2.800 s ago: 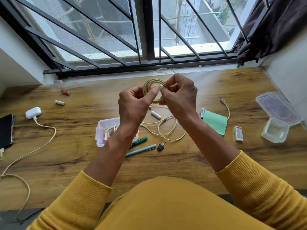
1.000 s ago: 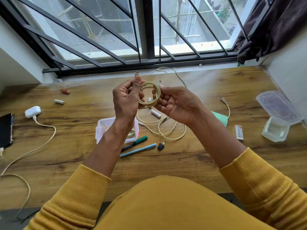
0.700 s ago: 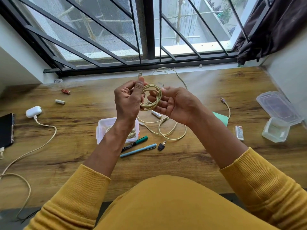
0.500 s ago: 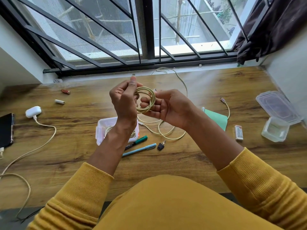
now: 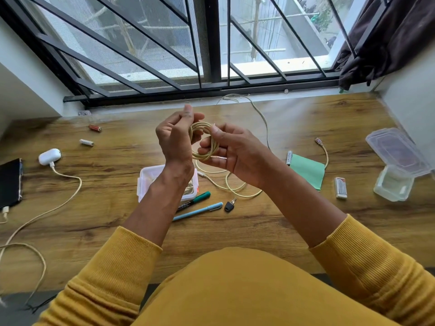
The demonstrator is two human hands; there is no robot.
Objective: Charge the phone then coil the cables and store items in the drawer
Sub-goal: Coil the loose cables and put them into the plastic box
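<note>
Coil [image 5: 204, 141] held up above the white tub [image 5: 150, 175], right hand [image 5: 235, 154] curled round its right side with fingers through the loop, left hand [image 5: 174, 140] curled against its left side, apparently pinching the strands, fingertips out of sight behind the knuckles. Mid-coil by the look of it, tail end not tucked yet.

Risks from here: springy cable, so any slack in either grip and the loops probably pop open. Loose cable [image 5: 235, 187] lying just right of the tub, trailing off toward the window, could snag on the key [image 5: 229, 204] or the pens [image 5: 197, 210] below the tub if tugged. Could also drag the green paper [image 5: 306, 170] further right.

Hard to make out: whether that loose cable is the same one as the coil, join hidden behind the hands. Tub contents mostly blocked by the left wrist, looks like another cable in there. Phone [image 5: 10, 182] cut off at the frame edge far left of the tub, white charger [image 5: 49, 156] and its lead near it, can't really see the plug seated. No drawer in view anywhere
</note>
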